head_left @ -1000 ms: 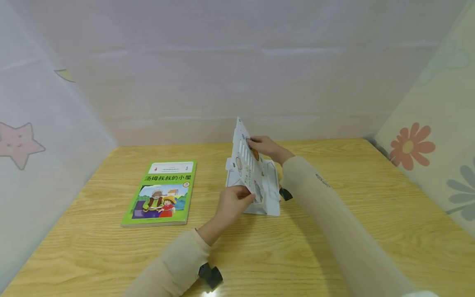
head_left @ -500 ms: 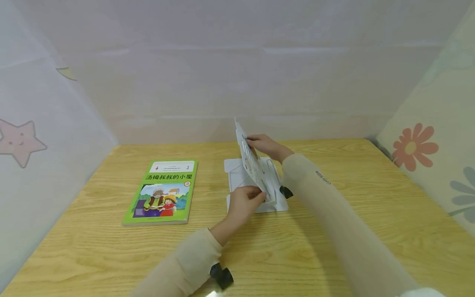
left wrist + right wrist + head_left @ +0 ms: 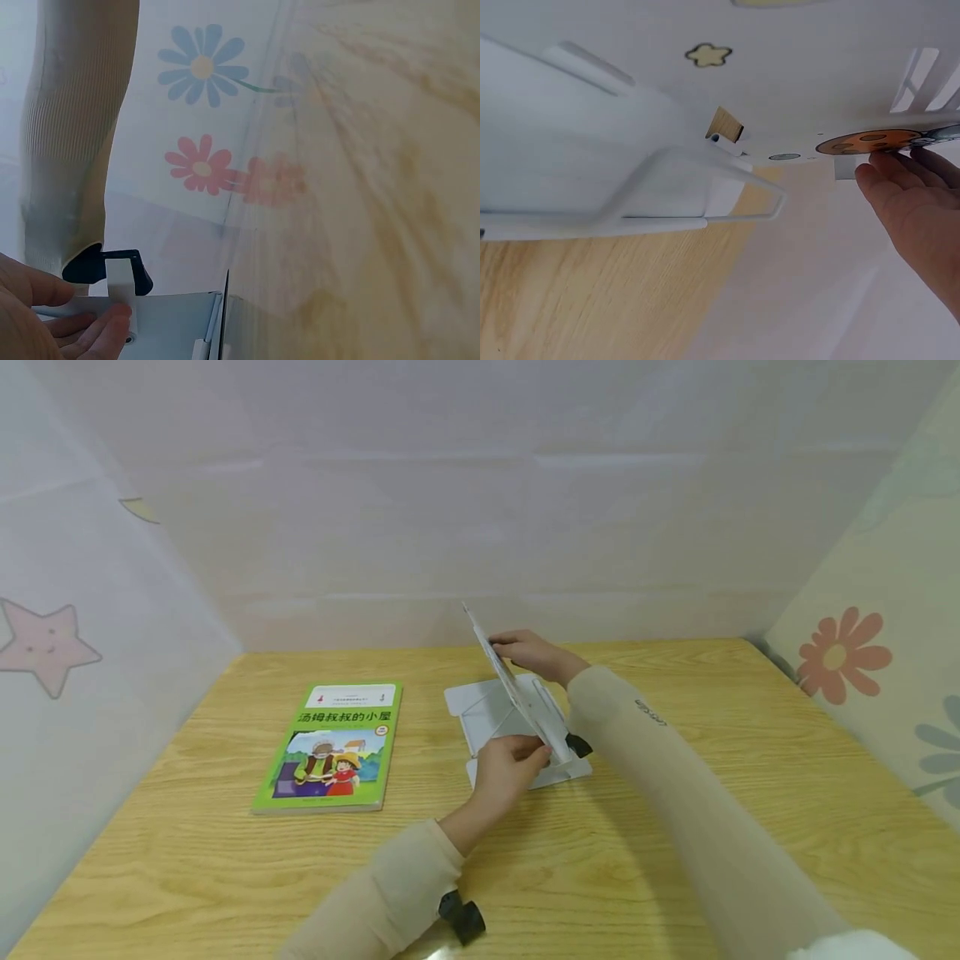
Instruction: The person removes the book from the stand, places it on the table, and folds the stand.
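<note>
A white folding book stand [image 3: 487,714] with cartoon prints stands on the table, its panel [image 3: 512,685] tilted up above a flat base. In the head view the panel shows nearly edge-on. My left hand [image 3: 507,768] pinches the panel's lower edge. The left wrist view shows the left hand's fingers [image 3: 105,334] at a white strip. My right hand [image 3: 536,656] touches the panel's upper part. In the right wrist view the right hand's fingers [image 3: 892,176] lie against the printed face by an orange planet [image 3: 870,141]; its thumb is hidden. A bent wire support [image 3: 761,214] shows below the panel.
A green picture book [image 3: 330,747] lies flat on the wooden table [image 3: 187,860], left of the stand. A pale backdrop [image 3: 480,527] rises behind the table, with patterned sheets at both sides. Black wrist bands [image 3: 461,917] sit on the sleeves.
The stand has turned, so its panel now shows nearly edge-on and the printed face is out of sight from the head. My left hand has moved right with its lower edge.
</note>
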A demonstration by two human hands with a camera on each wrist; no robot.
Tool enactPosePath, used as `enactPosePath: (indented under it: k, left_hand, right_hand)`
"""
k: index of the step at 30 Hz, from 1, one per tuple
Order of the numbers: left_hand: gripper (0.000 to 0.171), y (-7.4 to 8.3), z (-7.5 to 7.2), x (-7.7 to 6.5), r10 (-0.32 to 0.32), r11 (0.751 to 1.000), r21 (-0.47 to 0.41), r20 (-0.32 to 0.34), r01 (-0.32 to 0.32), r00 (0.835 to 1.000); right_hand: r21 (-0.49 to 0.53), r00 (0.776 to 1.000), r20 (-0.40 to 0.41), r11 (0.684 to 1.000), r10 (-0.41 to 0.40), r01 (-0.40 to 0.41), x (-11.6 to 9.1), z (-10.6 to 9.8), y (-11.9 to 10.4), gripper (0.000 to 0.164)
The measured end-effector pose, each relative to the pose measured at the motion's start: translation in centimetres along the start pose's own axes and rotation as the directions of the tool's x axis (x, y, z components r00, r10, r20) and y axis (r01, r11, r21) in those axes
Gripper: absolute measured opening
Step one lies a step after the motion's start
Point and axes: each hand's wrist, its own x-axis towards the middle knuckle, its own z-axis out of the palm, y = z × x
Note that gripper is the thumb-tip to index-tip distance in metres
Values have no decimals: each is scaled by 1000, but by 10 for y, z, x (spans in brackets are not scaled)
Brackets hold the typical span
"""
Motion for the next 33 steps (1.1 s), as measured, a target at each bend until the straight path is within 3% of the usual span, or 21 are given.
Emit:
enactPosePath:
  k: [17, 21, 28, 33]
  left_hand:
    - [19, 2, 4, 1, -1, 999, 43, 10, 0, 1000]
    - [21, 2, 3, 0, -6, 999, 52, 38, 4, 999]
    - [22, 1, -12, 2, -13, 994, 107, 147, -3, 989]
    - [24, -2, -30, 5, -43, 990, 141, 171, 19, 984]
  right_hand:
    - [-44, 995, 100, 999, 29, -25, 4, -6, -3, 43]
    - [-44, 993, 111, 999, 29, -24, 3, -7, -5, 42]
    - [-76, 998, 67, 997, -22, 27, -3, -6, -21, 41]
    - [-109, 999, 12, 993, -35, 36, -14, -3, -35, 42]
